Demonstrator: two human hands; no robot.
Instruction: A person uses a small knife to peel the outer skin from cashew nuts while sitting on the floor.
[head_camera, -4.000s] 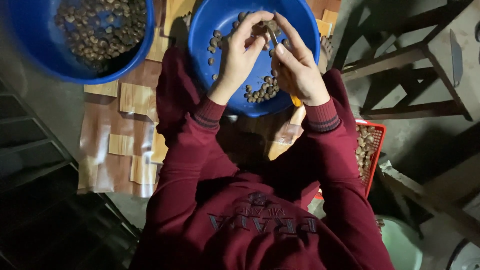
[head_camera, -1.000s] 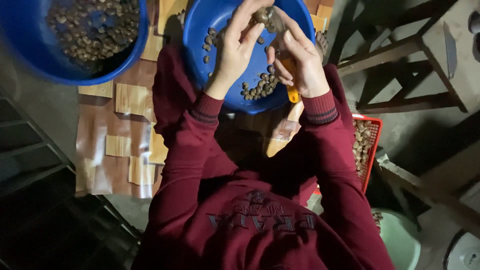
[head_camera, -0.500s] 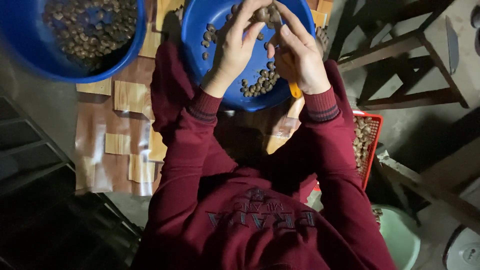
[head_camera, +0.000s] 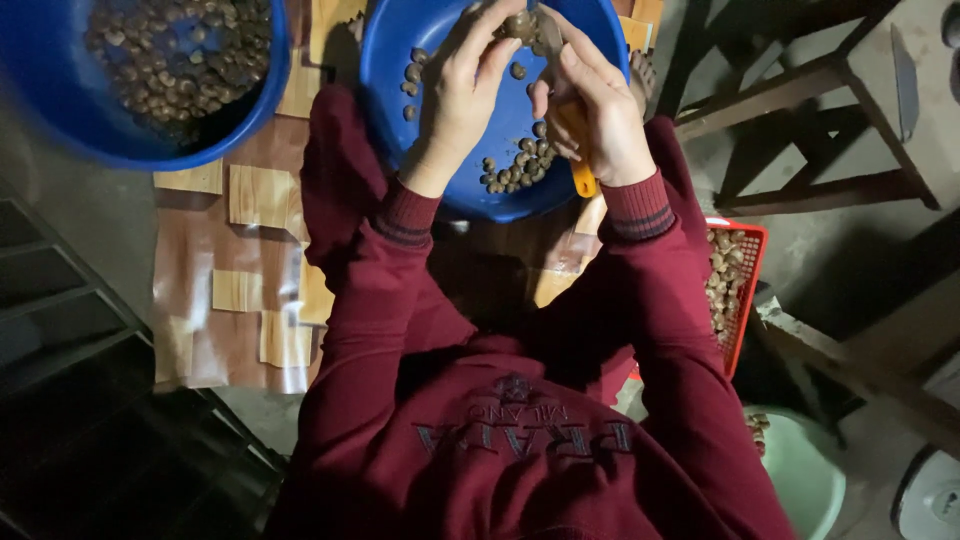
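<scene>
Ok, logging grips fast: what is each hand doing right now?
Left hand: closed on a small brown nut, over the blue bowl.
Right hand: closed on a yellow-handled tool, tip at the nut.

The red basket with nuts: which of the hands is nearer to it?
Right. The right hand is above the red basket, toward its side; the left hand is farther away.

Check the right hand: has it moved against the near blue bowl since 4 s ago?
No, barely. The right hand stays over the right rim of the blue bowl, yellow-handled tool in its grip, working the nut held by the left hand.
</scene>
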